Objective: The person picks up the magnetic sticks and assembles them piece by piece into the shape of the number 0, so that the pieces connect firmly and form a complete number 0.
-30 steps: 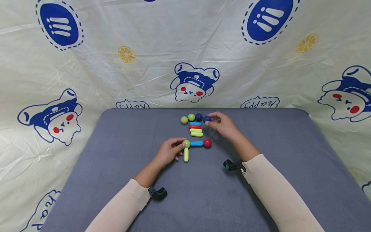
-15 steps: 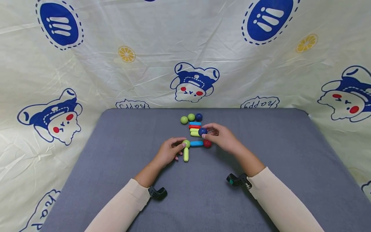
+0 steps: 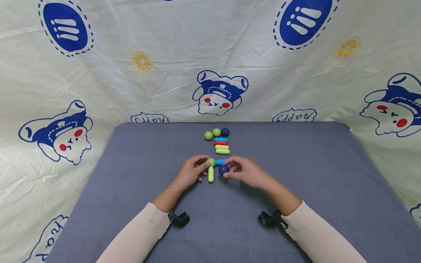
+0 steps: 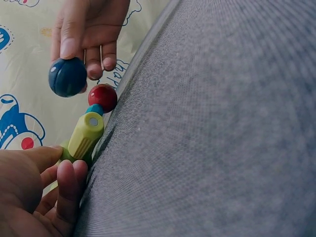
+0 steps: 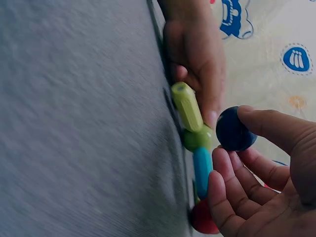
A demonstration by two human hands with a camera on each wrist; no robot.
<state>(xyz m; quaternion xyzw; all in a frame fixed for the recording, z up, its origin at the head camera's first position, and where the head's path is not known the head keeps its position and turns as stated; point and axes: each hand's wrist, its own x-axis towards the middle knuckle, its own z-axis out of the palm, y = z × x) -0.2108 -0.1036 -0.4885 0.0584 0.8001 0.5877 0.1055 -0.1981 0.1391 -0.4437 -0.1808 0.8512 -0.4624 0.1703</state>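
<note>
My left hand [image 3: 192,171] pinches a green ball [image 3: 211,162] on the table. From that ball a yellow-green rod [image 3: 211,175] points toward me, its free end showing a round metal spot [image 4: 93,121] in the left wrist view. A blue rod [image 5: 202,172] joins the green ball to a red ball [image 5: 204,217], which my right hand hides in the head view. Between thumb and fingers my right hand [image 3: 246,172] holds a dark blue ball [image 3: 223,170], raised near the yellow-green rod and apart from it.
Behind the hands lie two green balls [image 3: 208,135] and another dark blue ball [image 3: 225,132]. Below them is a stack-like row of rods: blue [image 3: 221,139], red [image 3: 220,143] and two yellow-green [image 3: 222,151]. The grey tabletop [image 3: 131,146] ends at a printed cloth [image 3: 171,91].
My right hand has carried the dark blue ball from the back row toward me, past the red ball, to near the yellow-green rod. The left hand stays on the green ball.
</note>
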